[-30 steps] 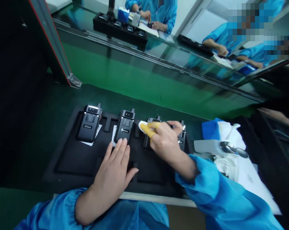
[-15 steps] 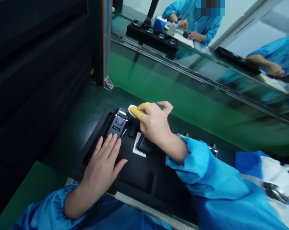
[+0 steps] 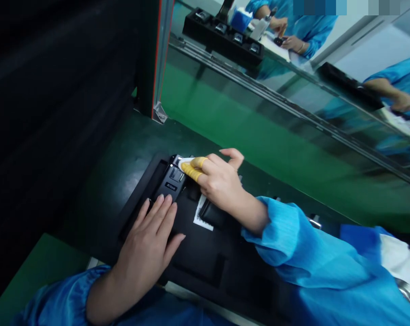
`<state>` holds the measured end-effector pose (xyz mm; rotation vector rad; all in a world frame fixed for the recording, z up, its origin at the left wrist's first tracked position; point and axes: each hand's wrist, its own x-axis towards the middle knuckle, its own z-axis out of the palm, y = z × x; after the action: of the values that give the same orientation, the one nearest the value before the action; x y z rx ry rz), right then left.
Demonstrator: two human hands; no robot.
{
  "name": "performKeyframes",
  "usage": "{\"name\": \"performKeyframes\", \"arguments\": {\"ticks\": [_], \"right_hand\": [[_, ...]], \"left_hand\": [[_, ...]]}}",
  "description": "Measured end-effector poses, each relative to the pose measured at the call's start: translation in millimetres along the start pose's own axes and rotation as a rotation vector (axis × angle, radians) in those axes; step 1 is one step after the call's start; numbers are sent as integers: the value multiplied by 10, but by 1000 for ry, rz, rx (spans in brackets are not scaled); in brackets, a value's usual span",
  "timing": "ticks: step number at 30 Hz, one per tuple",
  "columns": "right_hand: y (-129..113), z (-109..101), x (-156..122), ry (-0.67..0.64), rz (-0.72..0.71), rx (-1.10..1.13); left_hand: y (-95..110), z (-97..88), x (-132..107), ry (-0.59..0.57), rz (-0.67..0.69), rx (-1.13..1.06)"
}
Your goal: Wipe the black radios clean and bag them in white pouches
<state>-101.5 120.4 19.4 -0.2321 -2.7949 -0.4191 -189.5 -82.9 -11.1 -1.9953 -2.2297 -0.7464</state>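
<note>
Black foam tray (image 3: 198, 271) sits on the green bench (image 3: 99, 181), angled away from the wearer. Left hand (image 3: 145, 235) is open, fingers spread, tips touching lower end of a black handheld radio (image 3: 169, 181); looks placed there to keep the radio from sliding, w/ no grip around it. Radio lies face up in its tray slot, "Riton" label legible, buttons on the front, glossy surface, top end partly covered. Right hand (image 3: 221, 183) is closed on a white wipe (image 3: 182, 164), pinching it b/w thumb and fingers in yellow finger cots (image 3: 191, 168), pressed to radio's top end; little finger lifted clear, prob. to keep bare skin off the radio. Just right of the radio, a white paper slip (image 3: 201, 213) lies under a dark block (image 3: 212, 213), can't tell what. Blue smock sleeve (image 3: 293, 244) covers right forearm. Far right, a blue pad (image 3: 361, 240) lies by a white cloth (image 3: 398, 258).
</note>
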Motion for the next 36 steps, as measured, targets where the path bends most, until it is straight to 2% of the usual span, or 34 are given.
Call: {"name": "performKeyframes", "arguments": {"ticks": [4,7,13,16,20,23,26,31,36], "right_hand": [[148,-12,-170,55,117,-50],[112,1,-96,47,204,-44],[-144,66,232,-12,120,-37],[-151,43,193,-38,137,-20],[-61,-48,-33,13,113,-76],[0,-103,-133,39,149,-138],[-23,-104,-63,78,169,-139],[-149,11,200,58,89,-53],[-13,19,141,-13,175,-122]], "left_hand": [[2,2,-1,-8,0,-3],[0,10,1,3,-1,1],[4,4,8,2,11,22],[9,2,11,0,7,24],[10,8,6,-1,-8,15],[11,12,2,10,-15,7],[11,15,3,16,-9,17],[6,18,5,36,6,34],[12,11,1,16,-7,19]]}}
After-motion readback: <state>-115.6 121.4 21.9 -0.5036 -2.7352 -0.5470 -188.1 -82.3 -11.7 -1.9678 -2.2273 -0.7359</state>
